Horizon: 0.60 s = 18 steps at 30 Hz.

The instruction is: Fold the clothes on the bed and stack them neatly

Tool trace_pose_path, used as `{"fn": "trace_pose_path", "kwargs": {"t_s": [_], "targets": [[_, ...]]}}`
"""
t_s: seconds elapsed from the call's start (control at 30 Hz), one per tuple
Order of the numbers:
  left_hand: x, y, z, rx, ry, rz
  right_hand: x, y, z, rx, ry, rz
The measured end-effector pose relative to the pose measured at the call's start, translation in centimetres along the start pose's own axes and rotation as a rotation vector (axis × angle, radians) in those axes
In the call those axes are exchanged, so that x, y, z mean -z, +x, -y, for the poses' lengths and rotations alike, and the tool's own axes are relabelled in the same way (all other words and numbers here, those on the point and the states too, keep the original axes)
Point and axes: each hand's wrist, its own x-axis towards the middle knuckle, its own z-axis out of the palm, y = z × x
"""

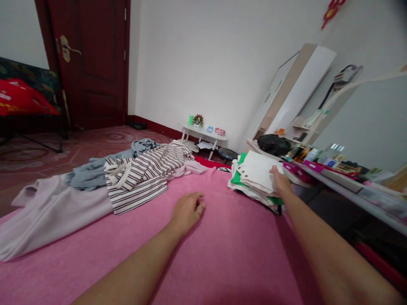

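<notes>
My left hand (187,210) rests on the pink bed cover (222,254), fingers loosely curled, with nothing in it. My right hand (280,181) grips the near edge of a folded white garment (257,171) lying on top of a stack of folded clothes (251,190) with a green piece in it, at the right edge of the bed. To the left lies a heap of loose clothes: a striped top (144,176), a blue-grey garment (92,171) and a pale lilac one (47,212).
A cluttered desk (343,180) with a black bag (273,144) runs along the right. A small white table (203,133) stands by the far wall. A dark red door (92,63) is at the back left, with a sofa (25,97) beside it.
</notes>
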Motion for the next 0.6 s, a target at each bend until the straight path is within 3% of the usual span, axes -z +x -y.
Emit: {"fn": "trace_pose_path", "kwargs": {"t_s": [0.1,0.23,0.33,0.47,0.5,0.6], "targets": [[0.1,0.0,-0.1,-0.005,0.017,0.002,0.7,1.0,-1.7,-0.072,0.148,-0.024],[0.1,0.0,-0.2,-0.018,0.057,0.018,1.4,0.7,-2.4,-0.134,0.068,0.029],[0.2,0.0,-0.3,-0.031,0.077,0.035,1.3,-0.5,-1.1,-0.134,-0.046,-0.004],[0.3,-0.1,-0.4,-0.025,0.094,0.033,-0.1,-1.8,2.1,0.016,-0.168,-0.127],[0.3,-0.2,-0.5,-0.026,0.095,0.032,-0.8,-2.1,2.8,0.041,-0.185,-0.078],[0.5,-0.3,-0.6,-0.03,0.085,0.028,-3.1,-2.7,3.6,0.085,-0.246,0.237]]}}
